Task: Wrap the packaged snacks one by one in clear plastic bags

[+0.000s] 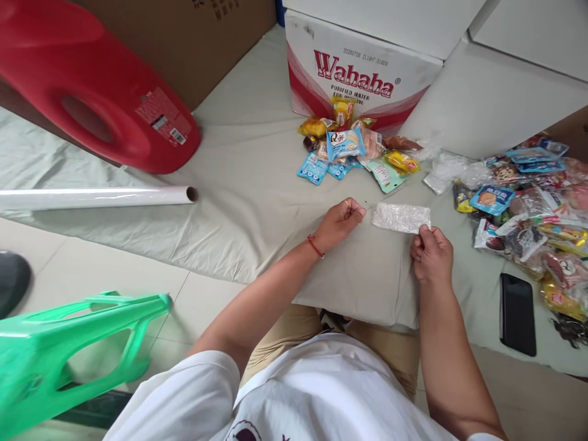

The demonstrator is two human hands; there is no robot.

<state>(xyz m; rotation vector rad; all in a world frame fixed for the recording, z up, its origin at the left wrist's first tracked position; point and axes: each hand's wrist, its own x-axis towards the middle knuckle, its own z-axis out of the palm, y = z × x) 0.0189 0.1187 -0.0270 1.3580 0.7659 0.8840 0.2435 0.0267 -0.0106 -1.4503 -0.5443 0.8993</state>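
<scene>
A small clear crinkled plastic bag (400, 217) lies flat on the pale cloth (239, 184) just in front of me. My right hand (430, 252) pinches its near right corner. My left hand (340, 220), with a red string on the wrist, rests with curled fingers by the bag's left end; whether it touches the bag I cannot tell. A heap of wrapped snacks (353, 150) sits beyond the bag. A bigger heap of snack packets (537, 214) spreads to the right.
A Wahaha water carton (358, 67) stands at the back, with white boxes (505, 92) beside it. A roll of clear film (96, 197) and a red stool (92, 86) lie at left, a green stool (68, 349) near left. A black phone (517, 313) lies at right.
</scene>
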